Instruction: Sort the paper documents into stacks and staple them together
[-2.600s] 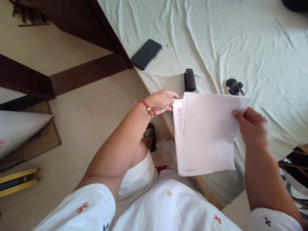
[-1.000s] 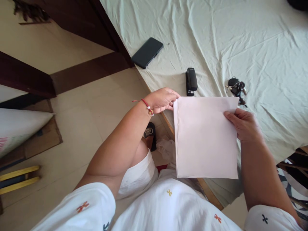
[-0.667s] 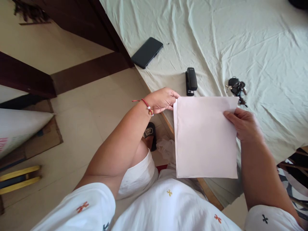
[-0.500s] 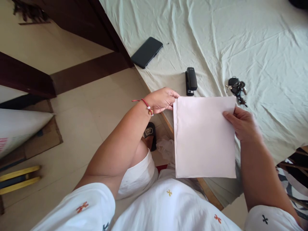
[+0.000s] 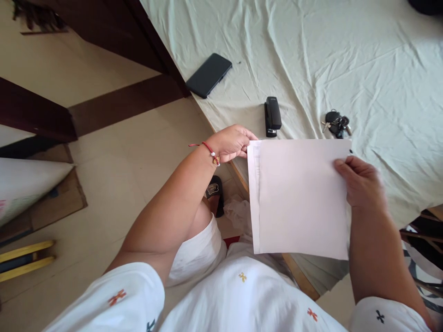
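Two or more sheets of white paper (image 5: 301, 198) are held up in front of me, over the front edge of the table. The top sheet looks blank and sits shifted to the right, so a strip of a printed sheet (image 5: 255, 184) shows along the left. My left hand (image 5: 235, 143), with a red bracelet at the wrist, pinches the upper left corner. At the right edge my right hand (image 5: 363, 180) grips the top sheet, thumb on its face and fingers hidden behind. Just beyond the paper's top edge stands a black stapler (image 5: 273, 115).
On the pale green cloth-covered table (image 5: 374, 83) lie a dark phone (image 5: 209, 74) at the left edge and a bunch of keys (image 5: 336, 122) behind the paper. A white sack (image 5: 31, 184) and a yellow-edged object (image 5: 27, 260) are on the floor at left.
My right hand has moved right, drawing the top sheet with it. A wider strip of the printed sheet beneath now shows at the left. My left hand stays at the corner.
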{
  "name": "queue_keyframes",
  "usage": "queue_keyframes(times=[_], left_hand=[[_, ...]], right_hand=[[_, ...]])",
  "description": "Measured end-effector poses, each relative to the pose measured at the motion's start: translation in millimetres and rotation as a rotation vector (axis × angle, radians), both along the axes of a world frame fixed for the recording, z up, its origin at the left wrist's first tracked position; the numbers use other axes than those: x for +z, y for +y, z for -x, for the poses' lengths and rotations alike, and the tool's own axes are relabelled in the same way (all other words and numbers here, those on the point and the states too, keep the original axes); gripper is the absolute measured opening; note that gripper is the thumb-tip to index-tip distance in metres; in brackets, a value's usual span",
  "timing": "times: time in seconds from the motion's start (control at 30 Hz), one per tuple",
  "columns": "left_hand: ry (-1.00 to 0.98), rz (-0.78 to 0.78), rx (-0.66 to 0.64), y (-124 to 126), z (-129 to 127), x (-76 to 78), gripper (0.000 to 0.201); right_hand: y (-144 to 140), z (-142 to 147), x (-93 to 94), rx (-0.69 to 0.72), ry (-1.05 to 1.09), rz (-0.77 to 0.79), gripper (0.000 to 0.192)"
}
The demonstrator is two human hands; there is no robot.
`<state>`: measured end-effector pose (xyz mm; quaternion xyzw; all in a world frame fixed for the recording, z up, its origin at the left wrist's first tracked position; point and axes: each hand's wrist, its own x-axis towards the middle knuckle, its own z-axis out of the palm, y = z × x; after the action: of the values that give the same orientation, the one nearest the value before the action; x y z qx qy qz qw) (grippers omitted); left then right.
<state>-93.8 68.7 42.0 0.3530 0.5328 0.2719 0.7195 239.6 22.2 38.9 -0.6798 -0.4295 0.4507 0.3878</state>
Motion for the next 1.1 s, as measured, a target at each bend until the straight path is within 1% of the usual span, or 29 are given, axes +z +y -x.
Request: queue_keyframes(times=[0.1, 0.17, 0.3, 0.47, 0.77, 0.9, 0.97, 1.0, 1.03, 1.07, 1.1], left_hand=[[0.014, 0.014, 0.016, 0.0, -1.3, 3.3, 0.028], [0.026, 0.020, 0.015, 0.2, -1.7, 4.3, 0.029], [0.021, 0.015, -0.007, 1.1, -0.4, 1.3, 0.026], [0.006, 0.001, -0.020, 2.4, 1.7, -4.1, 0.021], [0.042, -0.035, -0.041, 0.3, 1.5, -1.6, 0.011], [0.069, -0.064, -0.043, -1.8, 0.7, -0.8, 0.015], [0.077, -0.067, -0.036, -2.8, -0.6, 0.4, 0.018], [0.079, -0.070, -0.033, -3.3, -1.4, 1.1, 0.019], [0.080, -0.078, -0.031, -3.9, -2.0, 1.7, 0.018], [0.077, -0.090, -0.031, -4.4, -2.6, 2.2, 0.017], [0.072, -0.107, -0.032, -5.1, -3.1, 2.5, 0.015]], right_hand=[[-1.3, 9.8, -2.2, 0.041, 0.065, 0.100, 0.028], [-1.2, 14.3, -5.2, 0.067, 0.065, 0.125, 0.027], [1.4, 17.9, -12.1, 0.110, 0.039, 0.110, 0.025], [5.5, 20.3, -17.2, 0.110, 0.022, 0.101, 0.024], [6.1, 28.1, -13.1, 0.113, 0.032, 0.094, 0.024], [8.1, 27.2, -18.0, 0.117, 0.025, 0.088, 0.026], [10.0, 24.4, -22.7, 0.153, -0.046, 0.071, 0.027], [11.1, 22.5, -24.9, 0.173, -0.130, 0.032, 0.025], [12.2, 20.6, -26.4, 0.185, -0.253, -0.038, 0.024], [13.3, 19.0, -26.9, 0.186, -0.403, -0.140, 0.026], [14.4, 18.2, -26.0, 0.183, -0.558, -0.260, 0.032]])
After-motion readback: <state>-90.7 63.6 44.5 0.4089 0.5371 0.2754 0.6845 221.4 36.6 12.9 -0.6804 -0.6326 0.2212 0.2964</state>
